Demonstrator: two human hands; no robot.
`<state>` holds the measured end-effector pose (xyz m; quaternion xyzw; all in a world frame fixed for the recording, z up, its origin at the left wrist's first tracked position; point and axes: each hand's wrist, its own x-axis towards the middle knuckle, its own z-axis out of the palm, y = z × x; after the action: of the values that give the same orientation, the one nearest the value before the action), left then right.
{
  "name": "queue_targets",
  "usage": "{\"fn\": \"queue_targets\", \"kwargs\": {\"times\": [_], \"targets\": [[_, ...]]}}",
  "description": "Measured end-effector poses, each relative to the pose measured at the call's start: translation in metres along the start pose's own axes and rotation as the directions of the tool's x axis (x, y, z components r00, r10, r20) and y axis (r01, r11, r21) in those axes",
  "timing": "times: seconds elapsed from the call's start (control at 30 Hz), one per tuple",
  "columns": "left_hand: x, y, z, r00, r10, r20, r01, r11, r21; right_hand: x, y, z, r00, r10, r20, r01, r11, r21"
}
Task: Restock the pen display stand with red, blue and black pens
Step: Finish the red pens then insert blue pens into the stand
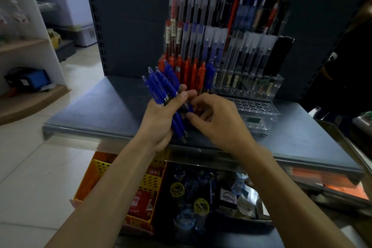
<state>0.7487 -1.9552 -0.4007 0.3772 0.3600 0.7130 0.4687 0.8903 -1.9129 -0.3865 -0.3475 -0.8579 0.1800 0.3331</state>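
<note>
Bunch of blue pens [161, 84] is being gripped by left hand [159, 121], single pen [190, 108] being pinched out by right hand [219, 125], likely for seating in a free display stand [259, 125] hole.

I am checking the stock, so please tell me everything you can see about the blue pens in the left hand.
The blue pens are a bunch of click pens with glossy blue plastic bodies, clips and silvery rings. The left hand grips them around the middle, tilted, with the buttons up and away and the metal tips down toward the camera. The right hand pinches one pen of the bunch. They are above the grey shelf, just before the stand.
</note>
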Motion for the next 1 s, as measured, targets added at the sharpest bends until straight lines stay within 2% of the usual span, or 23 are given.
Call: {"fn": "queue_targets", "kwargs": {"times": [0.07, 0.17, 0.3, 0.43, 0.53, 0.6, 0.67, 0.77, 0.87, 1.0], "targets": [[0.002, -0.002, 0.000, 1.000, -0.007, -0.022, 0.007, 1.000, 0.001, 0.001, 0.001, -0.004, 0.999, -0.022, 0.026, 0.023, 0.999, -0.043], [0.002, -0.003, 0.003, 0.999, 0.001, -0.041, -0.001, 1.000, 0.018, 0.001, -0.001, -0.005, 0.999, -0.023, 0.045, 0.023, 1.000, 0.006], [0.001, 0.002, 0.006, 1.000, 0.028, 0.014, -0.026, 0.994, -0.109, 0.002, 0.002, -0.008, 0.999, 0.032, -0.029, -0.027, 0.984, 0.175], [0.002, 0.002, 0.007, 0.999, 0.045, -0.027, -0.049, 0.985, -0.166, -0.001, 0.002, -0.012, 0.993, 0.029, -0.118, -0.002, 0.974, 0.229], [0.003, 0.000, 0.007, 0.994, 0.053, -0.094, -0.064, 0.991, -0.121, 0.003, 0.004, -0.019, 0.965, 0.137, -0.224, -0.057, 0.942, 0.331], [0.004, 0.002, 0.004, 0.994, 0.014, -0.105, -0.030, 0.988, -0.153, 0.009, 0.008, -0.025, 0.927, 0.229, -0.297, -0.107, 0.920, 0.376], [0.005, 0.006, 0.001, 0.996, -0.049, -0.071, 0.032, 0.975, -0.221, 0.015, 0.013, -0.030, 0.904, 0.258, -0.342, -0.163, 0.945, 0.282], [0.005, 0.010, -0.002, 0.994, -0.105, 0.021, 0.107, 0.950, -0.293, 0.022, 0.015, -0.033, 0.909, 0.292, -0.296, -0.259, 0.955, 0.149], [0.006, 0.009, -0.003, 0.991, -0.116, 0.073, 0.135, 0.926, -0.354, 0.027, 0.010, -0.031, 0.937, 0.276, -0.216, -0.277, 0.961, 0.025], [0.005, 0.006, -0.007, 0.984, -0.076, 0.160, 0.139, 0.893, -0.428, 0.033, 0.008, -0.020, 0.956, 0.238, -0.170, -0.274, 0.931, -0.242]]}}
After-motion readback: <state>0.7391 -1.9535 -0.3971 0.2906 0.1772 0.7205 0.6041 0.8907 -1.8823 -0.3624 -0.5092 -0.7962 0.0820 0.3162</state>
